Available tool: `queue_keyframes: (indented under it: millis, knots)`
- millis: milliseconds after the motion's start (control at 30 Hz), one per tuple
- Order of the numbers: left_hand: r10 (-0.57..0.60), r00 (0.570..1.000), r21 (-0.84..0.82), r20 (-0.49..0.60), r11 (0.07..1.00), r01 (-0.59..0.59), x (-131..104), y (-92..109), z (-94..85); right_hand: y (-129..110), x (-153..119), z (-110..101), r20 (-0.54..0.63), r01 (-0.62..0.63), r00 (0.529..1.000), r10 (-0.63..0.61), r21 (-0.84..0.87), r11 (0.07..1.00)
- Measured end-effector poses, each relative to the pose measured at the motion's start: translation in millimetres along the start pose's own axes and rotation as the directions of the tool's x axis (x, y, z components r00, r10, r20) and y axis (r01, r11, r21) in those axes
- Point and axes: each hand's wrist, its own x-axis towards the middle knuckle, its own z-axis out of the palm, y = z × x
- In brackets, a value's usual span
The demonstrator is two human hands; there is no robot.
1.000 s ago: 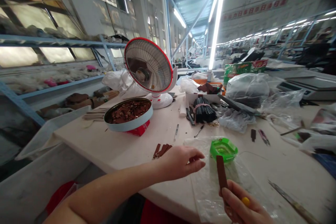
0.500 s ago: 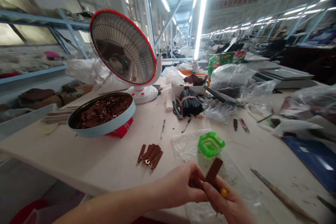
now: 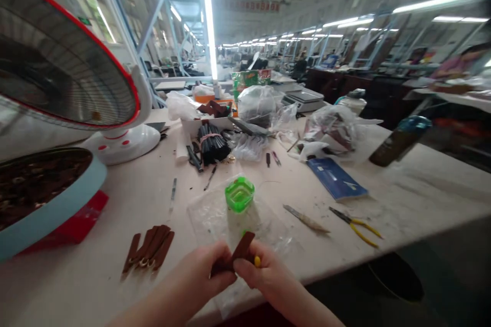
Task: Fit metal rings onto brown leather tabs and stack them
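A brown leather-like strap is pinched between my two hands above the table's front edge. My left hand is closed at the strap's lower end, its fingertips partly hidden. With thumb and fingers my right hand grips the strap from the other side. A small yellow tip sticks out between my right fingers; the rest of that item is hidden. Just beyond my hands stands a green octagonal dish on a clear plastic sheet. To the left lies a pile of brown straps with metal rings.
At left are a round tin of brown pieces and a red-rimmed heater. Yellow-handled pliers, a pointed blade and a blue book lie right. Farther back are black strips and plastic bags.
The view has swung to the right, so the heater and tin shift left and the pliers and a bottle come into view. Both hands still hold the strap.
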Motion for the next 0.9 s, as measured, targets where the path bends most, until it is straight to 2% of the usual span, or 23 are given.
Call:
queue_keyframes:
  millis: [133,233,467,533,633,700,800,900]
  knots:
    - [0.011,0.999,0.074,0.043,0.997,-0.014,1.8,22.6,12.4,-14.3,-23.7,-13.6,0.005,0.043,0.999,-0.043,0.05,0.998]
    - [0.001,1.0,0.095,0.032,0.995,-0.004,-2.2,35.6,18.9,-22.5,-36.0,-17.1,-0.009,0.068,0.998,-0.067,0.041,0.997]
    - [0.066,0.994,0.001,0.084,0.998,-0.066,-11.0,45.8,27.4,-19.6,-44.8,-17.5,0.042,0.061,0.997,-0.061,-0.001,0.998]
    - [0.062,0.995,0.043,0.074,0.997,-0.066,-15.6,53.0,23.9,-23.9,-47.3,-22.0,0.009,0.062,0.998,-0.062,-0.076,0.995]
    - [0.006,1.0,0.11,0.003,0.994,-0.006,-21.1,62.8,13.3,-37.8,-52.4,-34.5,-0.092,0.016,0.995,-0.033,-0.18,0.984]
    - [-0.024,0.999,0.064,-0.033,0.998,0.026,-23.3,62.8,4.7,-45.7,-55.7,-41.8,-0.138,-0.017,0.99,-0.012,-0.206,0.978]
    - [0.009,0.993,-0.093,-0.121,0.996,-0.02,-29.9,49.8,-7.7,-47.2,-60.8,-39.5,-0.169,-0.029,0.986,-0.006,-0.201,0.979]
    - [0.04,0.965,-0.201,-0.26,0.975,-0.095,-45.1,24.9,-25.0,-38.4,-66.8,-23.2,-0.246,-0.094,0.968,0.04,-0.21,0.973]
